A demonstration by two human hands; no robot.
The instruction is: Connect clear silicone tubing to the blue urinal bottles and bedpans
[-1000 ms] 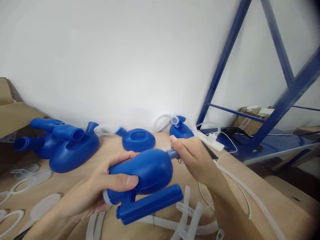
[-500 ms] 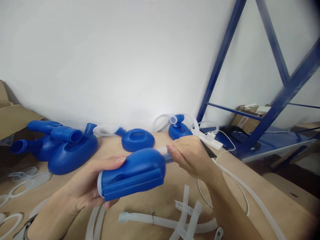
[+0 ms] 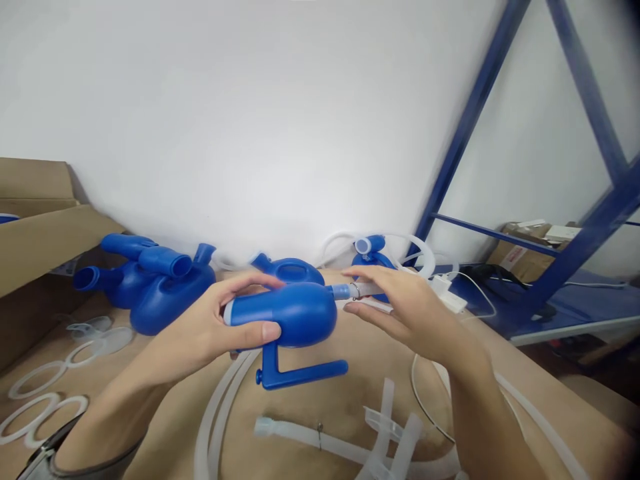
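My left hand (image 3: 240, 319) is wrapped round a blue plastic urinal cup (image 3: 300, 312) with a rounded end and a pale rim. From its underside an L-shaped blue handle (image 3: 305, 377) sticks out. A clear tube (image 3: 369, 289) with a wire clamp (image 3: 355, 291) is fitted on the cup's spout at the right. My right hand (image 3: 410, 313) is round this tube, thumb and fingers apart, with the tube running between them. Below lies another clear tube (image 3: 295, 431) with a wire clip, beside shorter tube pieces (image 3: 387, 400).
Several blue urinal bottles (image 3: 173, 297) stand at the left, near a cardboard box (image 3: 45, 247). White rings (image 3: 37, 380) and clear lids lie at the left front. More bottles (image 3: 295, 270) are along the wall. A white power strip (image 3: 453, 300) and blue shelving (image 3: 475, 120) are at the right.
The cup has turned in my left hand, so its handle now sticks out towards me. My right hand has opened from its closed grip, baring the tube and clamp. The view has shifted left.
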